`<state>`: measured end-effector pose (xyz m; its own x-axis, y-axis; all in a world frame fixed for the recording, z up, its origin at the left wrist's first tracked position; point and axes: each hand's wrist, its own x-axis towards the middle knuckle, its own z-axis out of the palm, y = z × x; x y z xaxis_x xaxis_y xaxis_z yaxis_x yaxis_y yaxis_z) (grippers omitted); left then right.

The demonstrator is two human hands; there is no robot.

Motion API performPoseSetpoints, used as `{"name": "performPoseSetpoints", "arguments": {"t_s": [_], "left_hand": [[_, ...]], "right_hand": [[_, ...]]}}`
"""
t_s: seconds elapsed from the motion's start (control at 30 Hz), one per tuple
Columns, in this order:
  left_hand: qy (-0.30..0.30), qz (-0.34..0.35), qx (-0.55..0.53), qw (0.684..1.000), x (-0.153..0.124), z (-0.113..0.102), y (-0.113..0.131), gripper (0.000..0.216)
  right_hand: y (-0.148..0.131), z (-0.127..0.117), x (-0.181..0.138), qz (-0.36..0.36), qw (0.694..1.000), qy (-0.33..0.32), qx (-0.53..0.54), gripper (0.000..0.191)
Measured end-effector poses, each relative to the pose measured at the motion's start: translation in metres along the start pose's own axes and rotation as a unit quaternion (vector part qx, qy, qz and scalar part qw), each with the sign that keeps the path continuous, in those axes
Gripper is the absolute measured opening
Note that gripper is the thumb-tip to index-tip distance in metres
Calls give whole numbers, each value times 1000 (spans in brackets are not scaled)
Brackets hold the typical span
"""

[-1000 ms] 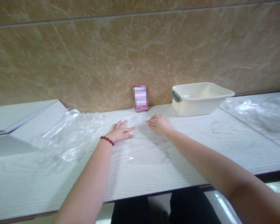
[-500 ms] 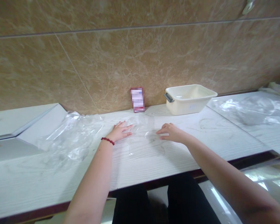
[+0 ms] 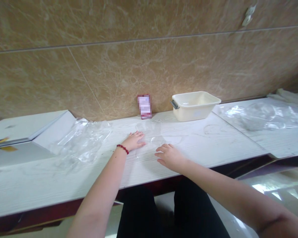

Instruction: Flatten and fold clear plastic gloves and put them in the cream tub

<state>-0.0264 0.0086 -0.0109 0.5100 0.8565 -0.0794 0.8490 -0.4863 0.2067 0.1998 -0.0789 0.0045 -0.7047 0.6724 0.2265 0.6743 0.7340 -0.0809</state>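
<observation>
A thin clear plastic sheet or bag (image 3: 149, 132) lies flat on the white wood-grain table (image 3: 196, 145) between my hands; its outline is hard to make out. My left hand (image 3: 134, 141), with a red bead bracelet at the wrist, rests on its left part with fingers spread flat. Over the lower right part is my right hand (image 3: 169, 158), fingers apart and slightly bent, holding nothing. Whether its fingertips touch the plastic I cannot tell.
Against the marble wall lean a phone-like card with a red border (image 3: 145, 106) and a cream plastic bin (image 3: 195, 107) with a grey handle. Crumpled clear plastic (image 3: 83, 138) lies by a white box (image 3: 49, 132) at left. More clear plastic (image 3: 263, 115) is at right.
My right hand has come down and left, toward my body and nearer my left hand. My left hand has shifted slightly right over the plastic. The view has tilted a little.
</observation>
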Motion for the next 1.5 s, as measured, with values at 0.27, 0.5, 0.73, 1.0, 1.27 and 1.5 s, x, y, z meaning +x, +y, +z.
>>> {"name": "performPoseSetpoints", "arguments": {"t_s": [0.27, 0.5, 0.73, 1.0, 1.27, 1.5], "left_hand": [[6, 32, 31, 999, -8, 4, 6, 67], [19, 102, 21, 994, -38, -9, 32, 59], [-54, 241, -51, 968, -79, -13, 60, 102], [1, 178, -110, 978, -78, 6, 72, 50], [-13, 172, -192, 966, -77, 4, 71, 37], [-6, 181, -168, 969, -82, -1, 74, 40]], "right_hand": [[6, 11, 0, -64, 995, 9, -70, 20], [-1, -5, -29, -93, 994, 53, 11, 16], [-9, -18, -51, -82, 986, 75, 125, 12], [-5, -22, -54, -38, 968, 45, 243, 16], [22, -22, -62, -112, 972, -25, 205, 65], [19, -15, -56, -101, 967, -62, 224, 38]]}}
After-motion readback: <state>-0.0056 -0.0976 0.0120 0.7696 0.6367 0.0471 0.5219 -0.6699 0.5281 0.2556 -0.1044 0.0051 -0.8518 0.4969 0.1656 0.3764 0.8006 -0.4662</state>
